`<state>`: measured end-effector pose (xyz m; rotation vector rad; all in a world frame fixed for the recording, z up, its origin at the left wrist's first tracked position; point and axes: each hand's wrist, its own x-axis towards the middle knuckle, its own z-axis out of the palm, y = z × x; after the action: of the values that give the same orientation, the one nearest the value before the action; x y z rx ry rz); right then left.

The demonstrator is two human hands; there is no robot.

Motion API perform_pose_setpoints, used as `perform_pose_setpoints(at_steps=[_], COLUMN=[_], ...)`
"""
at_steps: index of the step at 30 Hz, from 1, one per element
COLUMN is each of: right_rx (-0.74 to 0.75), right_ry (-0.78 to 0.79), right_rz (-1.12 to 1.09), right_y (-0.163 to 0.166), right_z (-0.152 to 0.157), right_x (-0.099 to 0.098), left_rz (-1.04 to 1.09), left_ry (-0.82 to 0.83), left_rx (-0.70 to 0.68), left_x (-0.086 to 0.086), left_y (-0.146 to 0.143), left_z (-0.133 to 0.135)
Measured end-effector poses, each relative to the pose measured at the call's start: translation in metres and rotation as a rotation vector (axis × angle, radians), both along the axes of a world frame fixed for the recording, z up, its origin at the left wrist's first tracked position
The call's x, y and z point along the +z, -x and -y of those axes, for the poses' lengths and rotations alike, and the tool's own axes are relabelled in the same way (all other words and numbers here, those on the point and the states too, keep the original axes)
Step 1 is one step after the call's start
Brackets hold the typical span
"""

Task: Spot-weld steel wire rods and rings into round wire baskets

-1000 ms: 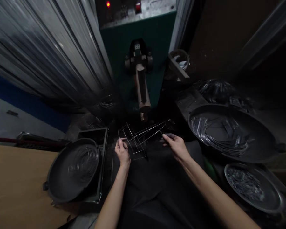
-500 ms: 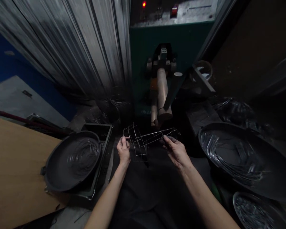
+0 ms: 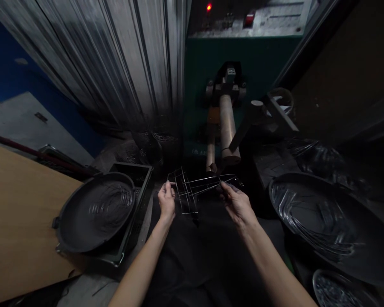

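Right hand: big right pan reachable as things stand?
Probably yes: the big right pan lies just to the right of the right hand, nothing visible blocking the way. But that hand is pinching the wire frame, so it'd likely need to let go first.

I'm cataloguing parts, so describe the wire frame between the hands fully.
The wire frame is thin, shiny, apparently metal: crossing wires form an open grid at left, with longer wires reaching right. It is held before the green machine, the left hand pinching its left edge, the right hand its longer part.
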<state>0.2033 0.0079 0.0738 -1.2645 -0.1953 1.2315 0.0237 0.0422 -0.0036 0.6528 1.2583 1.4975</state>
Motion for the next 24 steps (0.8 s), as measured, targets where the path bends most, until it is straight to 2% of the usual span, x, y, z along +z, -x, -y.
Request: perform_pose_setpoints(at_steps=[6, 12, 17, 24], right_rx=[-0.028, -0.036, -0.047, -0.067], right_ry=[0.037, 0.057, 0.046, 0.079], right_rz=[-0.078, -0.111, -0.126, -0.079], right_y=[0.003, 0.005, -0.001, -0.014], right_z=[-0.007, -0.006, 0.007, 0.025], right_x=[0.008, 0.015, 0.005, -0.012], left_rz=[-0.034, 0.077, 0.165, 0.138], left_ry=[0.01, 0.046, 0.069, 0.022], left_rx=[-0.018, -0.013, -0.03, 0.027], left_x=[0.003, 0.002, 0.003, 0.006], left_y=[0.002, -0.001, -0.003, -0.001], left_z=[-0.006, -0.003, -0.005, -0.015])
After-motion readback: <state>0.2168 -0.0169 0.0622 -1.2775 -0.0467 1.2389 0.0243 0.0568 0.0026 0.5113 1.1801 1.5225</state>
